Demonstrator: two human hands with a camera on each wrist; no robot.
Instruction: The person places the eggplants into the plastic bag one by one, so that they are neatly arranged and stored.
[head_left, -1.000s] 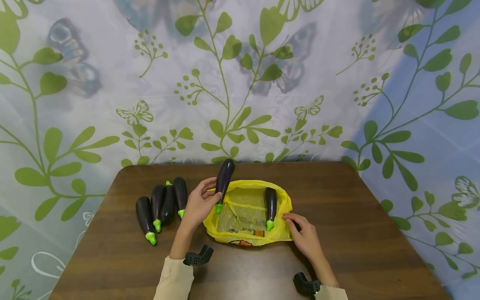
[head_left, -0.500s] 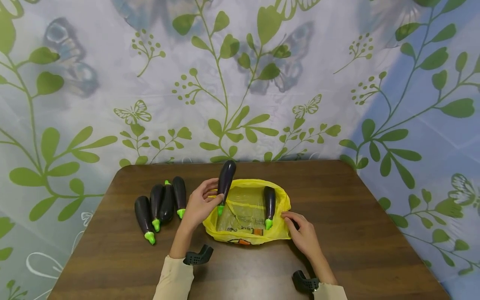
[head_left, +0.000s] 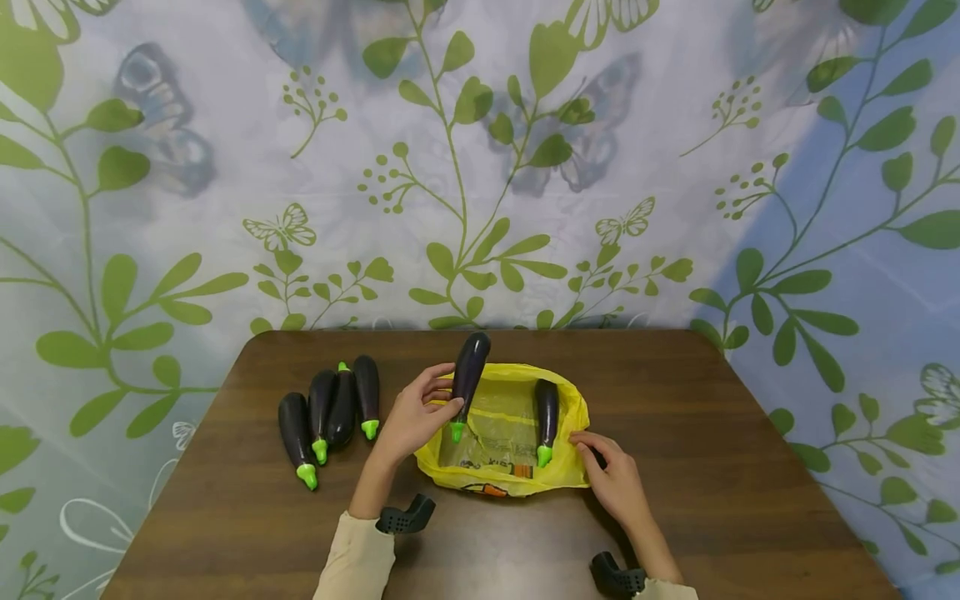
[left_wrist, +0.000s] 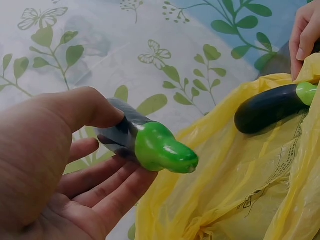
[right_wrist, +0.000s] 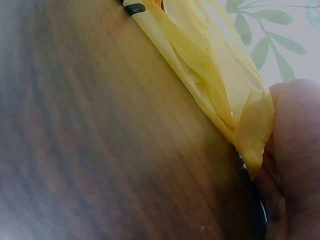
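My left hand (head_left: 415,419) pinches an eggplant (head_left: 470,372) near its green stem end, thumb on one side and fingers on the other. The eggplant is tilted over the left part of an open yellow plastic bag (head_left: 480,481), with its stem pointing down toward the bag. A second eggplant (head_left: 547,410) lies inside the bag along its right side. At the bag's right edge my right hand (head_left: 617,479) pinches the yellow plastic; in the right wrist view a fold of the bag (right_wrist: 252,132) lies against the hand, whose fingertips are mostly hidden.
Several more eggplants (head_left: 294,423) lie side by side on the brown wooden table (head_left: 720,500), left of the left hand. A patterned cloth (head_left: 480,167) with leaves and butterflies stands behind the table. Dark wrist mounts (head_left: 406,515) sit on both forearms.
The left hand and its eggplant have shifted slightly right over the bag. The right hand stays at the bag's edge. The whole head view has also shifted a little.
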